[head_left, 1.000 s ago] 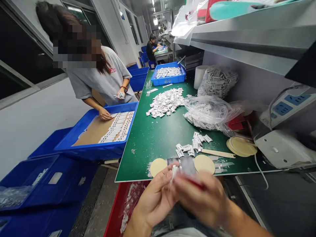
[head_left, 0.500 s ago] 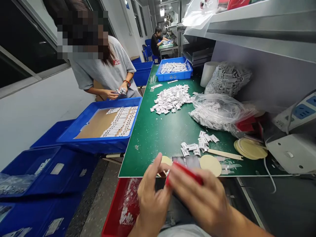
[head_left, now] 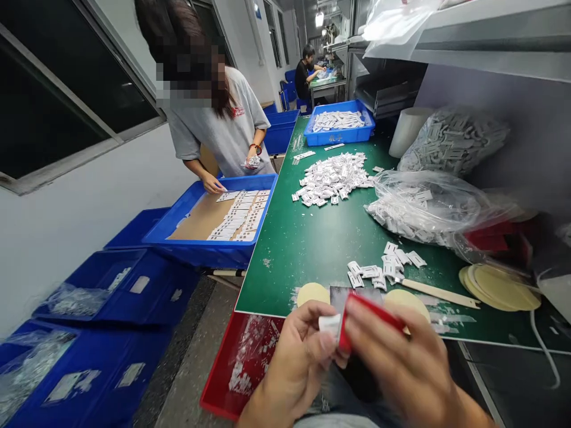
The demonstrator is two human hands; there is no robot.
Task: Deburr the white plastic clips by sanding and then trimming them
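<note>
Pinching a small curved white plastic piece (head_left: 330, 324) between thumb and fingers of the left hand (head_left: 303, 356). Gripping a flat red block (head_left: 375, 312) in the closed right hand (head_left: 401, 351), right at the piece's edge. Held up at the near edge of a green surface (head_left: 289, 255), near pale-yellow round discs (head_left: 313, 293), with loose white plastic parts (head_left: 392, 261) and a cream-coloured flat stick (head_left: 439, 292) beyond.

- Toward five o'clock I get the right hand (head_left: 401, 356) blurred, its fingers hiding some of the red piece (head_left: 379, 312).
- The left hand (head_left: 297, 359) covers part of the white piece (head_left: 329, 323) there.
- At two o'clock I lose the shelf (head_left: 499, 56) past the edge.
- The far person (head_left: 304, 77) near twelve holds something too small to tell.
</note>
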